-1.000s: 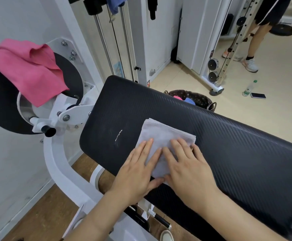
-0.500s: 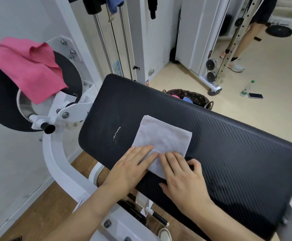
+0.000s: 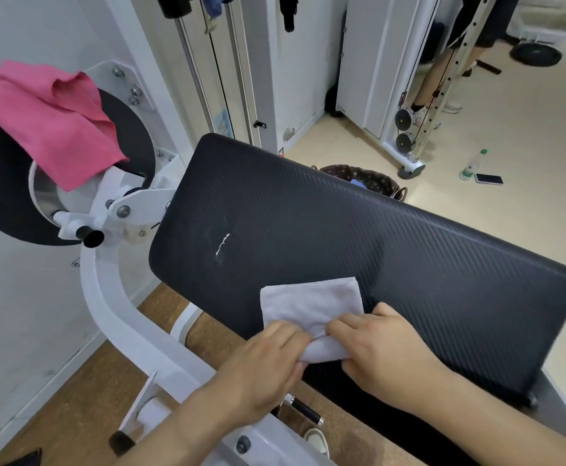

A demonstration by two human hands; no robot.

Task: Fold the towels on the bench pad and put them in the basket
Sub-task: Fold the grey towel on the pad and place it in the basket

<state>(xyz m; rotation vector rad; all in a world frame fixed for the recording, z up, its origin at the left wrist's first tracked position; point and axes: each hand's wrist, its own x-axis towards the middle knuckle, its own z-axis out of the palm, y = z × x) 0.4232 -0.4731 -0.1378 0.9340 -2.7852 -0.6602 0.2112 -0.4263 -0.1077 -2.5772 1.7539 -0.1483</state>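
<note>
A folded grey towel lies at the near edge of the black bench pad, its near end hanging over the edge. My left hand grips that near end from the left. My right hand pinches it from the right. A pink towel is draped over the black round pad at the upper left. The dark woven basket stands on the floor behind the bench pad, partly hidden, with a blue cloth showing inside.
The white machine frame curves below the pad on the left. Cable-machine rails stand behind. A bottle and a phone lie on the floor at right. A person's legs show at the far right.
The grey towel has slid toward me to the pad's near edge. Both hands went from pressing flat on it to curling round its near end.
</note>
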